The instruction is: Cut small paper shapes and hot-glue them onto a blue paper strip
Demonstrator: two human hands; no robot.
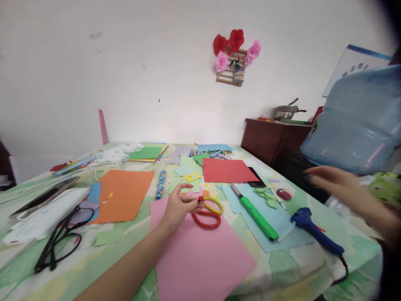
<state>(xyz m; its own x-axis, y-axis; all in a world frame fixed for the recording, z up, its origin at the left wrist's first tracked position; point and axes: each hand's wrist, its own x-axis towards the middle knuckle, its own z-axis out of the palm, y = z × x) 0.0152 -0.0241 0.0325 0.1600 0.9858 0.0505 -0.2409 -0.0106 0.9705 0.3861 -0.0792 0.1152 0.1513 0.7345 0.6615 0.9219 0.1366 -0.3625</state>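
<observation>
My left hand (179,205) is over a pink sheet of paper (203,259), thumb and fingers closed in a pinch on a small red piece (201,200) with a dark edge. Right beside the fingertips lie scissors (206,225) with one yellow and one red handle; their blades are hidden. My right hand (341,188) is off the table's right side, in front of a large blue water jug (357,121). It is blurred, with its fingers stretched out and apart, and nothing shows in it. A green utility knife (259,218) rests on light blue paper (272,238).
To the right lies a blue glue gun (318,232) with a cord. A red sheet (230,170) partly covers a black phone (257,177). Leftward are an orange sheet (125,194), black glasses (62,238), a white power strip (46,215) and another phone (45,196). Paper scraps are scattered about.
</observation>
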